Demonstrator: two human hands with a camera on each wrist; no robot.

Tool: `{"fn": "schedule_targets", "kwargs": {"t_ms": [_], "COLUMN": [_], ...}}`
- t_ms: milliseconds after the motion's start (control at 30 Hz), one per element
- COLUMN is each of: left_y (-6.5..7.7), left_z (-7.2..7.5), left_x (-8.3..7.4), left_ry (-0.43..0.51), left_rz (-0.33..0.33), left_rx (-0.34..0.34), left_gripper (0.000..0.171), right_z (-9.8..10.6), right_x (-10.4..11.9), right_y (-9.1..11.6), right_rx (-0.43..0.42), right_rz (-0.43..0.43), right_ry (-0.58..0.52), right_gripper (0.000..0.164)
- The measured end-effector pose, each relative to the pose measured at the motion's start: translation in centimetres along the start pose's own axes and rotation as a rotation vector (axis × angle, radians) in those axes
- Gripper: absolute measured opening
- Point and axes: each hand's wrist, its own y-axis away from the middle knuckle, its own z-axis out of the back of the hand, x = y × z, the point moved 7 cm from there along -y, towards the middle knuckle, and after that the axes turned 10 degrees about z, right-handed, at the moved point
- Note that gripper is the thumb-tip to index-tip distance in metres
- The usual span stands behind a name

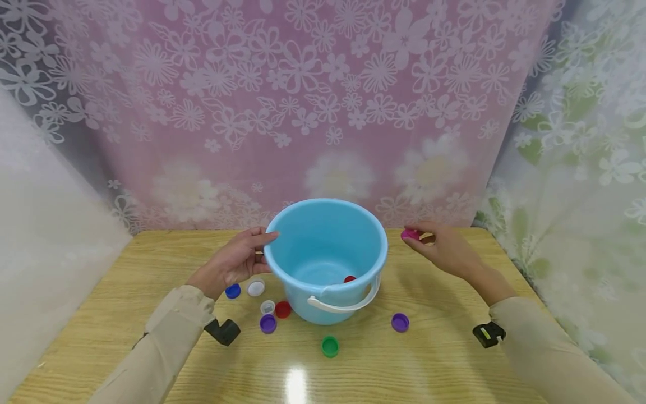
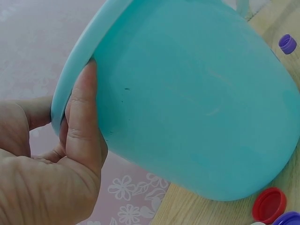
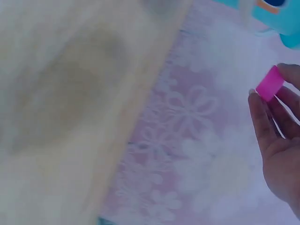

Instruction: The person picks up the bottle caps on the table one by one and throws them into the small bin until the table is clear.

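Note:
A light blue bucket [image 1: 325, 303] with a white handle [image 1: 343, 307] stands on the table, its opening facing up and toward me. My left hand [image 1: 237, 259] grips its left rim; in the left wrist view the thumb is on one side of the rim [image 2: 75, 75] and the fingers [image 2: 82, 126] on the other. To the right of the bucket, my right hand [image 1: 446, 249] pinches a pink bottle cap [image 1: 410, 234] above the table. The right wrist view shows this pink cap [image 3: 270, 84] between thumb and fingertips. Inside the bucket, a red cap [image 1: 350, 279] is partly visible over the near rim.
Left of the bucket lie a blue cap [image 1: 232, 290], white caps [image 1: 255, 288], a purple cap [image 1: 268, 323] and a red cap [image 1: 283, 309]. A green cap [image 1: 330, 347] lies in front, another purple cap [image 1: 400, 322] to the right. A floral curtain [image 1: 323, 112] hangs behind the wooden table [image 1: 202, 370].

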Motion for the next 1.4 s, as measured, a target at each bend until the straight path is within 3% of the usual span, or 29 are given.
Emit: {"fn": "schedule_targets", "kwargs": {"t_ms": [233, 400, 833, 1000, 1400], "left_y": [0.1, 0.2, 0.2, 0.2, 0.0], "left_z": [-0.1, 0.2, 0.2, 0.1, 0.3], "left_x": [0.0, -0.1, 0.0, -0.1, 0.0], "left_ry": [-0.006, -0.007, 0.002, -0.002, -0.003], "left_rz": [-0.001, -0.004, 0.003, 0.003, -0.002], "left_rx": [-0.007, -0.025, -0.015, -0.021, -0.033], "left_gripper": [0.021, 0.025, 0.022, 0.021, 0.022], "right_z": [3.6, 4.5, 2.6, 1.2, -2.9], "right_x": [3.1, 5.5, 9.8, 10.4, 11.0], "right_y": [-2.7, -4.5, -7.5, -8.0, -8.6], "right_rx": [-0.177, -0.219, -0.121, -0.075, 0.036], "right_rz": [0.142, 0.206, 0.336, 0.366, 0.379], "right_ry": [0.071, 0.082, 0.01, -0.039, -0.005], "right_gripper": [0.032, 0.03, 0.031, 0.029, 0.029]}}
